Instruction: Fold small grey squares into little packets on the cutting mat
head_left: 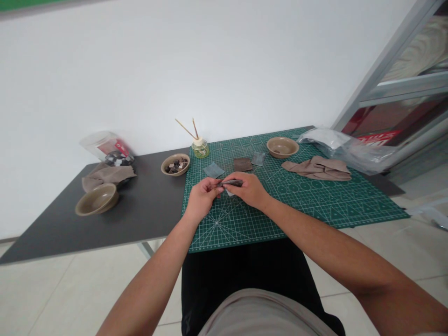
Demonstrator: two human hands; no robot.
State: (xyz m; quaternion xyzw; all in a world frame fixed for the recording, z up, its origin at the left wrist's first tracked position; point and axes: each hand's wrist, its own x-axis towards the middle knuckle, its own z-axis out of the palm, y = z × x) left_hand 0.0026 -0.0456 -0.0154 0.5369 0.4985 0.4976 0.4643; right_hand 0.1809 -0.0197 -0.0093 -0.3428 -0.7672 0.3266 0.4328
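Note:
Above the green cutting mat (217,233), both of my hands meet at their fingertips. My right hand (250,189) is closed around a dark grey piece of sandpaper (234,182), which looks folded. My left hand (203,196) pinches something small against it; the fingers cover most of it, so its kind does not show. A pale scrap (229,192) partly shows below the fingers. Just beyond lie a blue-grey square (213,170), a brown sandpaper square (242,164) and a small grey square (258,159).
On the left are a bowl of small stones (175,164), another bowl (97,199), a brown cloth (108,175) and a plastic bag (105,143). A reed diffuser (200,147) stands by the wall. Rightward sit a third bowl (283,147), a crumpled cloth (317,168) and clear plastic (350,147).

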